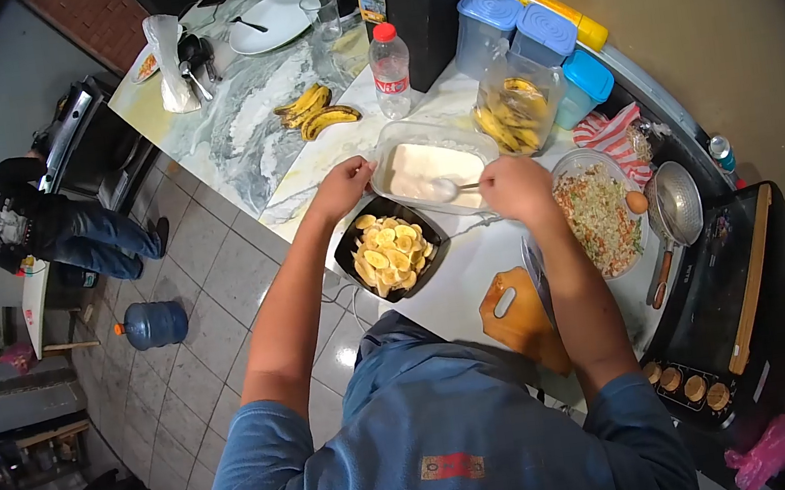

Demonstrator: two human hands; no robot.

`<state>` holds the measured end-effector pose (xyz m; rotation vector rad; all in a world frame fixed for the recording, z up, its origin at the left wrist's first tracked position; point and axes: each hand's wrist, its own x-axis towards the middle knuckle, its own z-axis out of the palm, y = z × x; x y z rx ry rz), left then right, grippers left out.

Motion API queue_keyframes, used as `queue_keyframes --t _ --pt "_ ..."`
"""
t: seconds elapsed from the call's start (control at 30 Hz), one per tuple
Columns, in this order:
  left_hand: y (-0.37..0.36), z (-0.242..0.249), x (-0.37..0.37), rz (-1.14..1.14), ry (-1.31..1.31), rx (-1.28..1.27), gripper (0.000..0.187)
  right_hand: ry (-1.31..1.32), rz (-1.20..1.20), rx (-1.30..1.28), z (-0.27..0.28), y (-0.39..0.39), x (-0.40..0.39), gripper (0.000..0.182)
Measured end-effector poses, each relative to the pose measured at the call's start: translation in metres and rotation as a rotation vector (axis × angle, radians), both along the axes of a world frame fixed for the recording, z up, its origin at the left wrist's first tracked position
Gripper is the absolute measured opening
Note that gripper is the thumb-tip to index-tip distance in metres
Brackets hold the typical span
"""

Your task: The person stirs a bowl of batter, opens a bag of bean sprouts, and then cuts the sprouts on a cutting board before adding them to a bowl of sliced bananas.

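Note:
A clear rectangular plastic container (478, 141) with a creamy white mixture in it stands on the counter before me. My left hand (344, 190) is closed on its left rim. My right hand (516, 187), at the container's right side, is closed around the handle of a spoon (446, 188), whose bowl rests in the white mixture. Just below the container, a black square bowl (347, 251) holds a heap of banana slices (391, 250). To the right of my right hand is a large clear bowl (645, 222) of chopped vegetables and rice-like food, with an egg (637, 202) on it.
Bananas (305, 108), a red-capped bottle (391, 72) and a pitcher of banana peels (519, 114) stand behind the container. Near my right forearm lie a wooden cutting board (516, 313) and a knife (537, 271). A strainer (675, 203) and stove (717, 301) are right. Another person (41, 212) stands far left.

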<state>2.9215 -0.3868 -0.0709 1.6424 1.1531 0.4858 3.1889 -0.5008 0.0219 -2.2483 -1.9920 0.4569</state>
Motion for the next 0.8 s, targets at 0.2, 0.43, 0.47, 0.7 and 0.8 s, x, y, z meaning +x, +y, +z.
queue_keyframes --t 0.2,0.43,0.47,0.7,0.8 --pt "0.001 -0.003 0.001 0.011 -0.003 0.001 0.035 0.025 -0.118 0.066 -0.011 0.0 -0.004 0.018" --pt "-0.002 0.002 0.002 0.012 0.011 -0.019 0.037 -0.061 -0.165 0.06 0.014 -0.001 0.008 0.019" --pt "-0.002 0.002 0.001 0.01 0.01 -0.018 0.037 -0.062 -0.167 0.061 0.009 0.0 0.006 0.019" --pt "-0.003 -0.001 0.002 0.017 -0.011 -0.008 0.036 0.058 -0.141 0.055 -0.012 -0.003 -0.002 0.018" --pt "-0.003 -0.003 0.002 0.026 -0.025 -0.005 0.036 0.068 -0.244 0.04 -0.015 -0.002 0.001 0.018"
